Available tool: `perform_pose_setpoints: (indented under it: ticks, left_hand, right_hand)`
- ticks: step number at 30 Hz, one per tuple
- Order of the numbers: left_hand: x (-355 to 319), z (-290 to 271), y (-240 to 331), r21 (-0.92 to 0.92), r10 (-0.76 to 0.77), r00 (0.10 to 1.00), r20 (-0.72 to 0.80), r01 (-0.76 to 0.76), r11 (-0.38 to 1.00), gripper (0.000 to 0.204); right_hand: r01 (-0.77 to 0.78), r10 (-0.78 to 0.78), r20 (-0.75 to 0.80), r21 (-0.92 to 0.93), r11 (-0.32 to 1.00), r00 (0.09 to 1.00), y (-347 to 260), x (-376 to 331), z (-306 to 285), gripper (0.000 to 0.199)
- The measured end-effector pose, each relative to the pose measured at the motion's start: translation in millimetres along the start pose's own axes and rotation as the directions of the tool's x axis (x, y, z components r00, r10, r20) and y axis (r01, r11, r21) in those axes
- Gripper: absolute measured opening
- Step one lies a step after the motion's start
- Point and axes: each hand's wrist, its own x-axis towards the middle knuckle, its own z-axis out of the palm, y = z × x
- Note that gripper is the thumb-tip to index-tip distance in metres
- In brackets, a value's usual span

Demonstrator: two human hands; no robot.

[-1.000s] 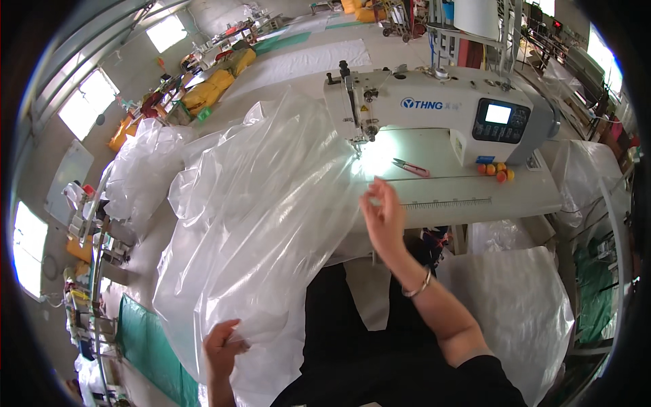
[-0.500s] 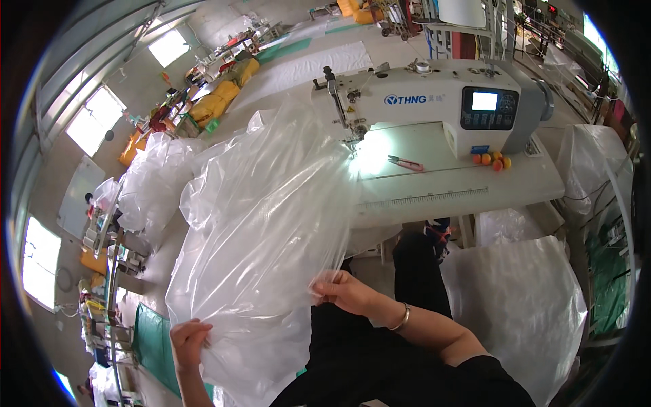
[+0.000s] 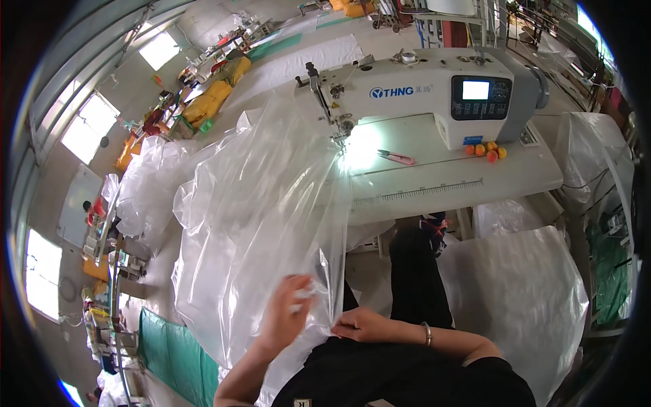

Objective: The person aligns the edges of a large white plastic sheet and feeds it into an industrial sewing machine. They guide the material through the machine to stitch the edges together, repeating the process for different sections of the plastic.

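A large sheet of clear plastic film (image 3: 251,217) hangs in folds from the needle area of a white sewing machine (image 3: 420,78) down to my lap. My right hand (image 3: 359,325) is closed on the film's right edge, close to my body. Just left of it, my left hand (image 3: 288,312) is in front of the film. Its fingers are bent and smeared by motion, so I cannot make out whether they grip the film. Pink-handled thread snips (image 3: 397,157) lie on the machine bed, beside the bright needle lamp.
Several small orange and yellow balls or fruits (image 3: 485,149) sit at the base of the machine's panel side. More plastic film (image 3: 508,285) drapes at my right, below the table. Bundled film (image 3: 152,180) and a green sheet (image 3: 178,353) are at the left.
My left hand has moved right and slightly up, from the film's lower left to near my right hand. My right hand has shifted down and right with the film edge.
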Motion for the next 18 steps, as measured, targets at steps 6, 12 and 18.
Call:
perform_pose_setpoints:
  ticks: [6,12,18]
  left_hand:
    - [41,62,-47,-0.039,-0.174,0.977,0.124,0.18,0.983,0.042]
    - [48,56,-28,-0.266,-0.2,0.965,0.17,0.241,0.933,0.045]
    - [60,58,-15,-0.54,-0.243,0.924,0.295,0.371,0.756,0.045]
  right_hand:
    - [-0.194,0.245,-0.24,0.216,0.957,0.939,15,12,-38,0.024]
    - [0.371,0.351,-0.742,0.614,0.697,0.57,48,41,-94,0.009]
    - [0.055,-0.56,-0.658,-0.622,0.781,0.503,-14,47,-79,0.018]
